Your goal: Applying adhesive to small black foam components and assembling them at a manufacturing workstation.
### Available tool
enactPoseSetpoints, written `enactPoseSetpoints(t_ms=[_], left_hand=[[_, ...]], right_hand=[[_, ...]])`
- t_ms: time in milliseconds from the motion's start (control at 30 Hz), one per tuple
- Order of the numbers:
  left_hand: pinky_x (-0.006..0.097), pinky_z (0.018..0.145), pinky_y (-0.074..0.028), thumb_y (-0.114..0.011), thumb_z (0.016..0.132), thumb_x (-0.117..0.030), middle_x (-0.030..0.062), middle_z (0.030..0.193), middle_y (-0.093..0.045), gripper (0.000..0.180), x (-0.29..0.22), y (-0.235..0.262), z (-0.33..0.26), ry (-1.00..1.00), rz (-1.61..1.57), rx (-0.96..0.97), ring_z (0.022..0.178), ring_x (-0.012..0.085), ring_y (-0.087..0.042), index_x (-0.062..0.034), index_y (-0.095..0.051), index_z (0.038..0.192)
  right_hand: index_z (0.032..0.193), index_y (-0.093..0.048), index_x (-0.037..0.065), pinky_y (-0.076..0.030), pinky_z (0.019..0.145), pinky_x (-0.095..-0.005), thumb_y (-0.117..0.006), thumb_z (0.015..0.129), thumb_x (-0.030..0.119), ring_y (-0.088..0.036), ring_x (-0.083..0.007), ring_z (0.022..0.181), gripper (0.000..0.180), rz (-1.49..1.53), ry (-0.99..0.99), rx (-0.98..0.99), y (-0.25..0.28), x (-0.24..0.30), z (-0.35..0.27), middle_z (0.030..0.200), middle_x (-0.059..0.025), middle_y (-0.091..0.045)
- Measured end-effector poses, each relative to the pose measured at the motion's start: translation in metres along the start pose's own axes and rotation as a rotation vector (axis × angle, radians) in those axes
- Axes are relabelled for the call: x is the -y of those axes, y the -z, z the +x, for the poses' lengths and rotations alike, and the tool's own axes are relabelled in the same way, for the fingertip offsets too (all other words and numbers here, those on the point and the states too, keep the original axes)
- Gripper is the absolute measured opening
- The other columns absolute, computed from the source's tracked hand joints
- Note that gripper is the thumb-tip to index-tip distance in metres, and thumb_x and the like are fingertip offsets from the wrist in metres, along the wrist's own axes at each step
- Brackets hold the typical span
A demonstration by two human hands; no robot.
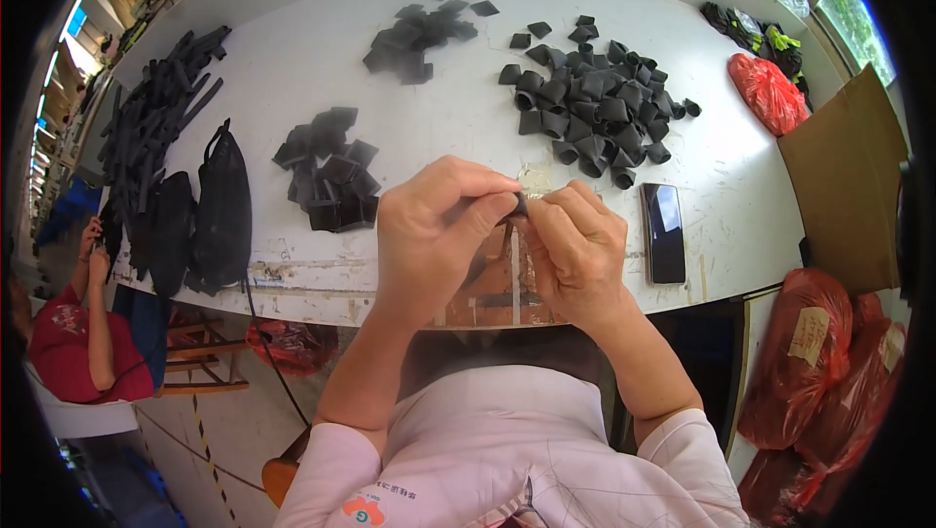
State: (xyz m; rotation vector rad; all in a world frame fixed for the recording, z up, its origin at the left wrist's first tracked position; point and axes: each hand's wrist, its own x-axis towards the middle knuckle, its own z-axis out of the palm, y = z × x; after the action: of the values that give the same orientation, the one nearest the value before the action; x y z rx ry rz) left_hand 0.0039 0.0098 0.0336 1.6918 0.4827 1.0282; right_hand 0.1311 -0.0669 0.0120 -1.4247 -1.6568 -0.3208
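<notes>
Close to the table's front edge, my left hand (436,235) and my right hand (577,253) meet, both closed. Thumbs and fingertips pinch a small black fabric piece (520,204) between them; most of it is hidden by my fingers. Left of my left hand lies a pile of flat black squares (336,169), with another heap of flat black pieces (414,40) farther back. Beyond my right hand is a large pile of black pieces curled into short loops (597,104). A dark smartphone (665,234) lies to the right of my right hand.
Long black strips (161,123) and a black cloth bag (224,206) lie at the table's left. A red plastic bag (768,94) and a cardboard sheet (843,177) stand right. Red sacks (809,362) sit low right. A seated person (93,343) in red works at left.
</notes>
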Motion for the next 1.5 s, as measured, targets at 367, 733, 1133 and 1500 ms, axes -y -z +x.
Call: enactPoseSetpoints(t_ms=[367, 733, 1133, 1500], left_hand=[[0.021, 0.061, -0.042, -0.057, 0.08, -0.007, 0.0074, 0.069, -0.057, 0.009, 0.048, -0.001, -0.01, 0.044, -0.042, -0.181, 0.065, 0.0121, -0.055, 0.0, -0.06, 0.085], [0.031, 0.058, -0.043, -0.065, 0.068, -0.005, 0.0114, 0.074, -0.051, 0.014, 0.166, 0.026, -0.027, 0.246, 0.855, -0.032, 0.061, 0.0216, -0.051, 0.0017, -0.055, 0.075], [0.029, 0.062, -0.044, -0.063, 0.065, 0.005, 0.0127, 0.091, -0.05, 0.02, 0.068, 0.031, -0.07, -0.462, 0.762, 0.27, 0.076, 0.0262, -0.05, -0.0054, -0.055, 0.08], [0.02, 0.058, -0.042, -0.059, 0.079, -0.01, 0.0063, 0.08, -0.06, 0.017, 0.052, 0.001, -0.103, 0.679, -0.571, -0.159, 0.068, 0.0106, -0.057, -0.0002, -0.053, 0.092]], right_hand=[[0.066, -0.054, 0.003, -0.033, 0.042, -0.0251, -0.065, 0.07, 0.007, -0.044, -0.015, 0.048, 0.012, 0.41, -0.252, 0.166, 0.015, -0.01, 0.017, 0.058, -0.0032, -0.048], [0.081, -0.062, 0.002, -0.032, 0.046, -0.0166, -0.049, 0.088, 0.031, -0.043, -0.0032, 0.053, 0.032, 0.969, -1.128, 0.277, 0.003, -0.022, -0.057, 0.059, 0.0027, -0.051], [0.094, -0.056, 0.002, -0.04, 0.054, -0.0216, -0.051, 0.087, 0.027, -0.053, -0.01, 0.065, 0.026, 1.693, -1.527, 0.306, -0.045, 0.01, -0.08, 0.079, -0.0046, -0.058], [0.087, -0.058, 0.003, -0.047, 0.062, -0.0222, -0.053, 0.085, 0.01, -0.058, -0.0101, 0.067, 0.009, 1.712, -1.517, 0.116, -0.034, 0.012, -0.079, 0.078, -0.0038, -0.061]])
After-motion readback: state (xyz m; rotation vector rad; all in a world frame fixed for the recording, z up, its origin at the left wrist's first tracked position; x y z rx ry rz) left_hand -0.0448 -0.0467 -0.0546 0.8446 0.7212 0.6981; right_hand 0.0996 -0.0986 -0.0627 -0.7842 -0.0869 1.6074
